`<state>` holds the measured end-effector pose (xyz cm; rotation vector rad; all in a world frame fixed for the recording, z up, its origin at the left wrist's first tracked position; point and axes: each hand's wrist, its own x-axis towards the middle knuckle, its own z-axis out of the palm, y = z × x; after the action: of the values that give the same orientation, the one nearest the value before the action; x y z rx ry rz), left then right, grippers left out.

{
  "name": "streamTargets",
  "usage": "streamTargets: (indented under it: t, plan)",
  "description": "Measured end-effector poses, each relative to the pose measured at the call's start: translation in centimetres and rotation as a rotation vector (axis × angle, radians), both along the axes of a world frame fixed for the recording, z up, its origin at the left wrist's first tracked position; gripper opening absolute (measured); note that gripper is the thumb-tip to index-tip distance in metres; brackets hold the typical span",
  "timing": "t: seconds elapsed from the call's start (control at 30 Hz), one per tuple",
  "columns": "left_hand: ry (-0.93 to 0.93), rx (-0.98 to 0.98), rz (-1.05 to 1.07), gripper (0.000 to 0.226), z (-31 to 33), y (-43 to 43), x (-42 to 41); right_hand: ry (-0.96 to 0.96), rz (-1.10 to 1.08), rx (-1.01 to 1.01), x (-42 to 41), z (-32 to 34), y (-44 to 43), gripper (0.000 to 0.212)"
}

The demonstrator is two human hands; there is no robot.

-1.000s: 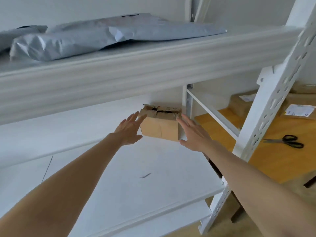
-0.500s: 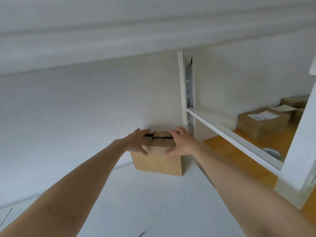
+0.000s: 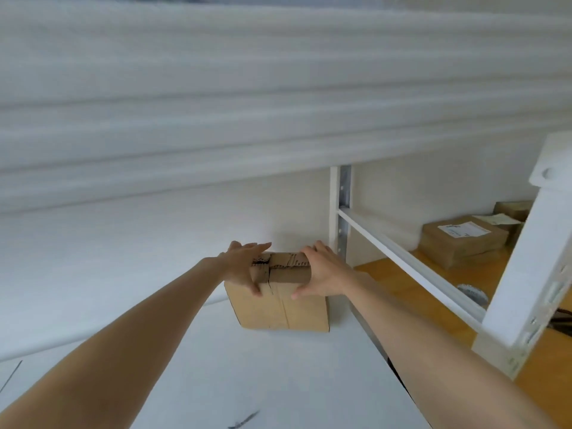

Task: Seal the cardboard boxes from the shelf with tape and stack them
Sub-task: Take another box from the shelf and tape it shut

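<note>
Well, my left hand (image 3: 244, 269) and right hand (image 3: 323, 275) clasped the cardboard box (image 3: 278, 308) between them, thumbs on its front, on the shelf (image 3: 247, 382); I judged an even squeeze would keep its flaps closed.

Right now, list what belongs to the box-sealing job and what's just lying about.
Job: cardboard box, held by left hand and right hand; shelf beneath it.
Lying about: labelled parcels on wooden table; dark scrap on shelf.
</note>
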<state>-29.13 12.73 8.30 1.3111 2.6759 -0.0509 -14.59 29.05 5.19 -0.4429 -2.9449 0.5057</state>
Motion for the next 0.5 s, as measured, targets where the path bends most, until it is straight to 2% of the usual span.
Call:
streamTargets:
  t: [0.17,0.33,0.5]
  plan:
    - [-0.036,-0.045,-0.052,0.122,2.0,-2.0,2.9,-0.018,0.026,-0.040,3.4,2.6,-2.4,0.104]
    - [-0.062,-0.014,-0.082,0.095,3.8,-5.0,7.3,-0.054,0.046,-0.018,8.4,5.2,-5.3,0.102]
    - [-0.097,0.002,-0.116,0.095,6.3,-8.8,12.8,-0.078,0.051,-0.021,14.2,7.9,-9.1,0.104]
